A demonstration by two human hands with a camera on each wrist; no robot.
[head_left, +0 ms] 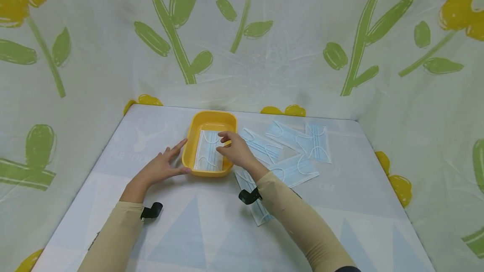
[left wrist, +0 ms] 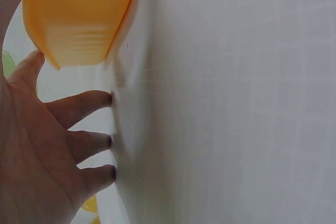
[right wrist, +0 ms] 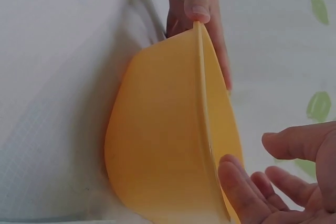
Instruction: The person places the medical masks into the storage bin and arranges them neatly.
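A yellow plastic tub [head_left: 212, 120] stands on the table with a light blue face mask [head_left: 207, 151] lying lengthwise in it, white ear loops on top. My left hand [head_left: 159, 168] is at the tub's left side, fingers spread, thumb and index fingertip at the rim. In the left wrist view, the other fingertips [left wrist: 105, 141] point down toward the table. Over the tub's right part hovers my right hand [head_left: 237, 151], its fingers bent loosely and thumb apart. Nothing shows between those fingers in the right wrist view, where the tub's side wall [right wrist: 157, 129] fills the middle.
Several more face masks lie right of the tub: one beside it [head_left: 261, 145], a mask behind [head_left: 285, 131], an upright one [head_left: 321, 144], another in front [head_left: 296, 170] and a mask [head_left: 261, 211] partly under my right forearm. A flower-printed curtain [head_left: 272, 66] rises behind the table.
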